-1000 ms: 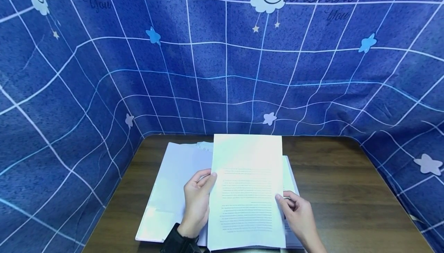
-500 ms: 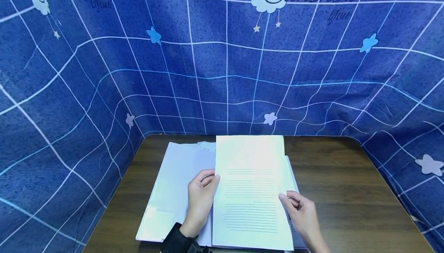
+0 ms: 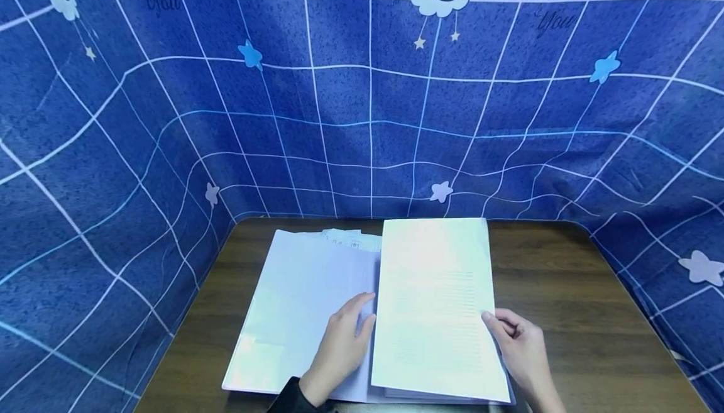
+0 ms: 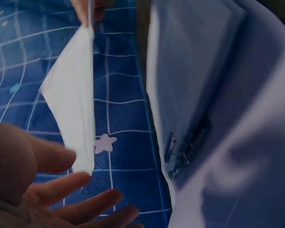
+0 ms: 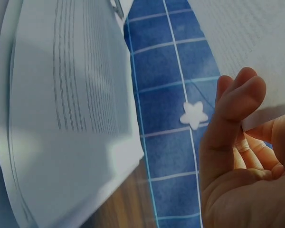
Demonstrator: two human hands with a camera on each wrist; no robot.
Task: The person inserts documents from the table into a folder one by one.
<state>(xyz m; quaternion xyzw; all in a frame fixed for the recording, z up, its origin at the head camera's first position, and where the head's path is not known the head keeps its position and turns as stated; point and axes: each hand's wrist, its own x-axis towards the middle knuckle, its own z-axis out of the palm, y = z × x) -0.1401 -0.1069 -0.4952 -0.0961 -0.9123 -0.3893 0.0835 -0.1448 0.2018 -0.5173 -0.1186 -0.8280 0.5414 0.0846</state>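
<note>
My right hand (image 3: 523, 344) pinches the right edge of a printed sheet of paper (image 3: 432, 300), thumb on top. The sheet is raised over the right side of an open folder (image 3: 300, 312), as the gap in both wrist views shows. My left hand (image 3: 342, 344) is just left of the sheet's left edge, fingers loosely spread and holding nothing. In the left wrist view its fingertips (image 4: 83, 178) overlap the sheet's near corner. A dark metal clip (image 4: 192, 142) sits near the folder's spine. More printed pages (image 5: 85, 95) lie in the folder below, mostly covered in the head view.
The folder rests on a brown wooden table (image 3: 588, 312). Some paper edges (image 3: 345, 236) stick out from under its left cover at the top. A blue cloth (image 3: 339, 105) with white grid lines, stars and clouds hangs behind and at both sides.
The sheet has moved to the right with my right hand. My left hand has let go of its left edge and now stands lower, apart from it.
</note>
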